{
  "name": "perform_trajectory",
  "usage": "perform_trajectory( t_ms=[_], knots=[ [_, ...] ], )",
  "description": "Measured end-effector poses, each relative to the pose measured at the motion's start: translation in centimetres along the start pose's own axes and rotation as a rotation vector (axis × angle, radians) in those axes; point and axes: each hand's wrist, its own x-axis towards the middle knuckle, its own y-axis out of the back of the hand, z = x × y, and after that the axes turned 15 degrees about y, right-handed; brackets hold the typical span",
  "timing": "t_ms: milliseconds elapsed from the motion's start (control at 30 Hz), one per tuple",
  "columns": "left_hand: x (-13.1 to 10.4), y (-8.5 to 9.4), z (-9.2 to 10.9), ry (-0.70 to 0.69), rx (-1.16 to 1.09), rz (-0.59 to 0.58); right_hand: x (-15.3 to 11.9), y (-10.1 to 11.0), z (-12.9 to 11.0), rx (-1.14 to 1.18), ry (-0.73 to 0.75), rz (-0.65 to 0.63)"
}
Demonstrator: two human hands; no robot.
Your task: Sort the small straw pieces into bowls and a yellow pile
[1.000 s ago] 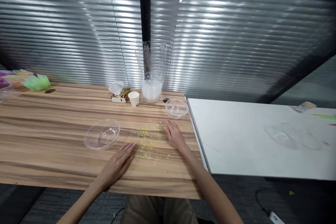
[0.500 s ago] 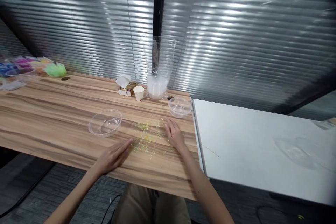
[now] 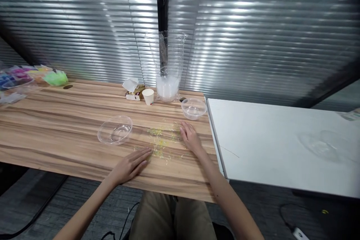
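Note:
Thin yellow-green shreds [image 3: 161,143] lie scattered on the wooden table [image 3: 56,120] between my hands. My left hand [image 3: 129,165] rests flat, palm down, fingertips at the near left edge of the shreds, holding nothing. On the shreds' right edge my right hand [image 3: 190,139] lies flat with fingers spread. A clear plastic bowl [image 3: 115,130], seemingly empty, stands left of the shreds. A second, smaller clear bowl [image 3: 193,108] sits just beyond my right hand.
At the back stand a tall clear bag of white stuff [image 3: 168,78], a small paper cup [image 3: 148,96] and a small box with paper [image 3: 132,89]. Coloured fluffy material [image 3: 53,78] lies far left. A white table [image 3: 281,146] adjoins on the right, with a clear bowl [image 3: 323,146].
The view has shifted with my head. Both hands stay flat beside the shreds, in nearly the same places.

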Motion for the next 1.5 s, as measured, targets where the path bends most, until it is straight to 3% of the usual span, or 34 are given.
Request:
perform_trajectory(
  t_ms=[100,333,633,933,1233,1400,1500],
  knots=[
    [0.0,0.0,0.2,0.029,-0.009,0.038,0.1,0.1,-0.1,-0.007,-0.003,-0.003],
    [1.1,0.2,0.4,-0.039,0.018,-0.067,0.2,0.3,-0.2,-0.015,-0.009,-0.016],
    [0.3,-0.5,0.1,0.01,-0.011,0.064,0.0,0.2,-0.2,-0.019,-0.006,-0.008],
    [1.7,0.4,0.6,-0.116,0.018,-0.113,-0.1,0.2,-0.1,-0.004,-0.028,-0.015],
    [1.1,-0.2,0.5,-0.023,0.013,-0.012,0.0,0.4,-0.3,-0.004,-0.024,-0.03],
    [1.7,0.1,0.6,-0.11,0.012,-0.14,0.1,0.4,-0.4,-0.003,-0.029,-0.038],
    [1.7,0.1,0.4,-0.098,0.015,-0.157,0.1,0.4,-0.3,0.001,-0.036,-0.029]
  ],
)
